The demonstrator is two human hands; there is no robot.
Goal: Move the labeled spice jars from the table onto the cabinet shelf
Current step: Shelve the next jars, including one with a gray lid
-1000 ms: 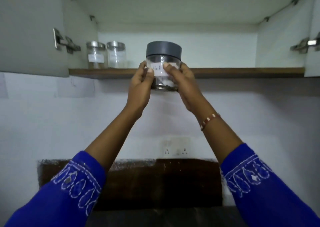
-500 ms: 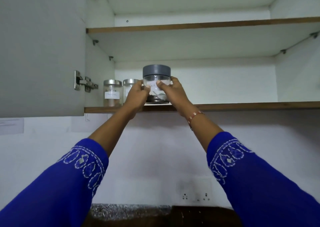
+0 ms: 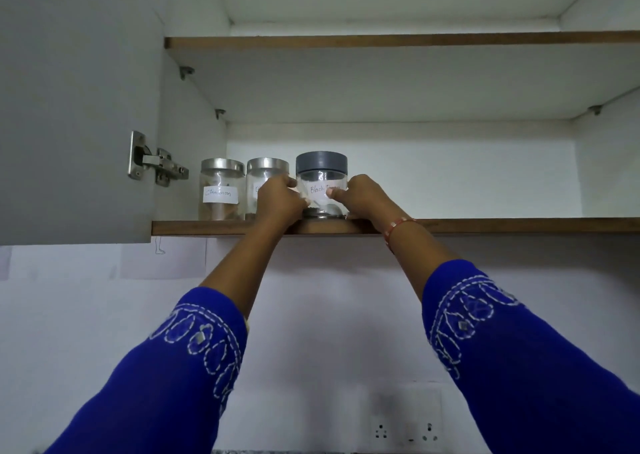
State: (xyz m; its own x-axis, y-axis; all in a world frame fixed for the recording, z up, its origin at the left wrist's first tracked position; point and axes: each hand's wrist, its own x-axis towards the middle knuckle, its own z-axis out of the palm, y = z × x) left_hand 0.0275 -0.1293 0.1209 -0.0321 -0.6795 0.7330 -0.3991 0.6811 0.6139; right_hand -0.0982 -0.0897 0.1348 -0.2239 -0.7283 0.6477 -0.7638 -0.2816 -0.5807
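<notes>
Both hands wrap the grey-lidded jar [image 3: 321, 185] mid-frame: left hand [image 3: 278, 199] and right hand [image 3: 363, 195] each have a firm grip on its sides. It sits on the shelf [image 3: 485, 226], beside two steel-lidded jars [image 3: 242, 188] at its left.

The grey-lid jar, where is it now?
The grey-lid jar sits on the lower shelf, held between both hands, right of two steel-lid jars.
</notes>
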